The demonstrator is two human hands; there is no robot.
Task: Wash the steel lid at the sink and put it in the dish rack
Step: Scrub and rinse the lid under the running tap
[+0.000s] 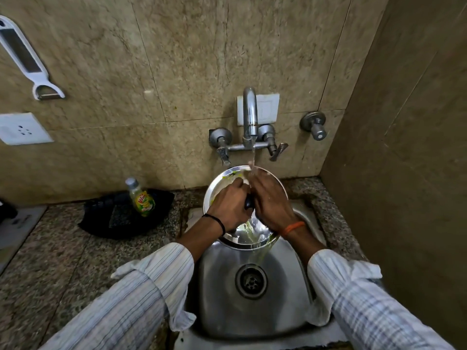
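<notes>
A round steel lid (217,184) with green soap streaks is held tilted over the steel sink (222,279), under water running from the tap (250,114). My left hand (227,205) grips the lid's black knob (249,203) at its middle. My right hand (270,200) lies flat on the lid's face beside the knob, fingers in the water stream, with something white between the fingertips. Both hands hide most of the lid. No dish rack is in view.
A dish soap bottle (141,198) stands on a black cloth (121,215) on the granite counter left of the sink. Tap handles (275,147) and a second valve (316,126) stick out from the tiled wall. A side wall closes in on the right.
</notes>
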